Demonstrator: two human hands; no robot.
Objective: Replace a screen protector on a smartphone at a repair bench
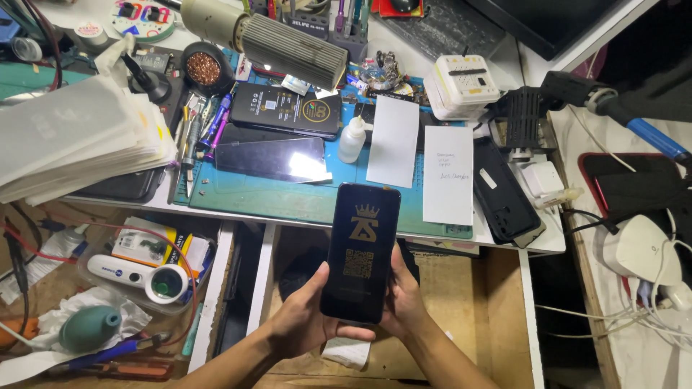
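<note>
A flat black rectangular package with a gold crown emblem and a square code on its face stands upright in front of me, over the open desk drawer. My left hand grips its lower left edge, thumb across the bottom. My right hand holds the lower right edge from behind. Beyond it, on the teal work mat, lie a black phone with a glossy screen and a similar black package.
Two white paper slips and a small white dropper bottle lie on the mat. A stack of clear sleeves sits left, a black phone case right. Tools, a teal blower bulb and cables crowd the sides.
</note>
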